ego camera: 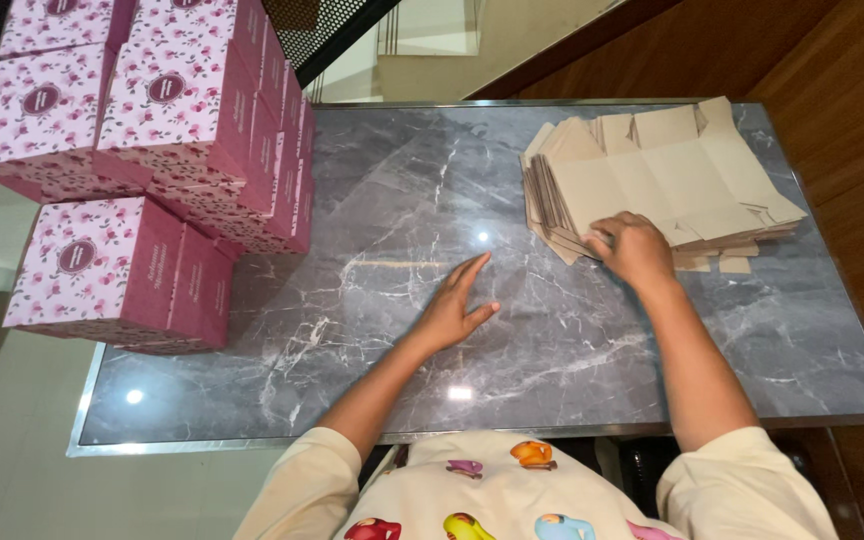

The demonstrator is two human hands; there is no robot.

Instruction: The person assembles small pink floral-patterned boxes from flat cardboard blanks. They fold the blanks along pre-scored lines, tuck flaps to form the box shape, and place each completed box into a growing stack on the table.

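Toward the upper right of the frame, a stack of flat, unfolded tan cardboard box blanks [667, 180] lies on the grey marble-patterned counter [402, 200], fanned slightly so that the lower sheets stick out along its left and bottom edges. The right hand [634, 250] rests on the near left corner of that stack, its fingers [607, 237] curled narrowly down onto the sheet edges, apparently pinching at the top blank; whether a single sheet is already gripped cannot be told from this angle. The left hand [457, 305] lies flat on the bare counter at the centre of the frame, fingers spread wide and holding nothing, well apart from the stack.

At the upper left, assembled pink floral-print cardboard boxes [152, 110] stand piled in several layers, overhanging the counter's left edge, well apart from both hands.

To do the lifting well, my judgement is that the thumb should slide under only the topmost blank while the fingertips press lightly on the sheet beneath, so one piece separates cleanly. Peeling from the corner, rather than pulling flat, would likely keep the fanned pile from sliding further. The free left hand could steady the stack's near edge.
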